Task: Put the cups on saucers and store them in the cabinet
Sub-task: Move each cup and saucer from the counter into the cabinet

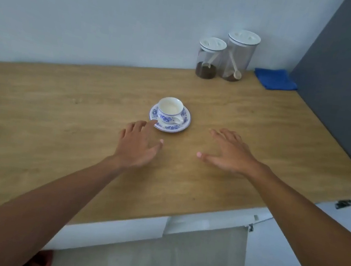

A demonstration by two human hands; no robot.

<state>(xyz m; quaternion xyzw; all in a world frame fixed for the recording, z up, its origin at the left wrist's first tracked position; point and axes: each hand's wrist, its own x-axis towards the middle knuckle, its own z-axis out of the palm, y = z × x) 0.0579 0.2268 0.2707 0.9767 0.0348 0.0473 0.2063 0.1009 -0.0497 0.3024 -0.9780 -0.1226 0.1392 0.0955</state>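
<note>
1. One cup (170, 109) and one saucer (171, 129) are seen, near the middle of the wooden countertop (61, 119); the cup is seated upright on the saucer, mouth up.
2. Two hands are counted. The left hand (138, 145) is held with fingers spread and relaxed, nothing gripped; its forefinger tip is placed at the saucer's near left rim, though contact cannot be told for certain.
3. The right hand (229, 152) is held flat and wide, fingers splayed, nothing held, apart from the saucer on its right side.
4. The cup's handle is pointed toward the near right, over the saucer's rim.
5. Cup and saucer are made of glossy white ceramic with a blue floral pattern; the cup's inside is plain white, and the saucer is round and shallow.
6. Two clear cylindrical jars, a shorter one (210, 57) and a taller one (240, 54), are set side by side at the wall; each is capped with a white lid, and a pale wooden spoon and dark brown grounds are held inside each.
7. One folded blue cloth (275, 78) is laid just right of the jars.
8. The countertop is marked by a light matte wood grain.
</note>
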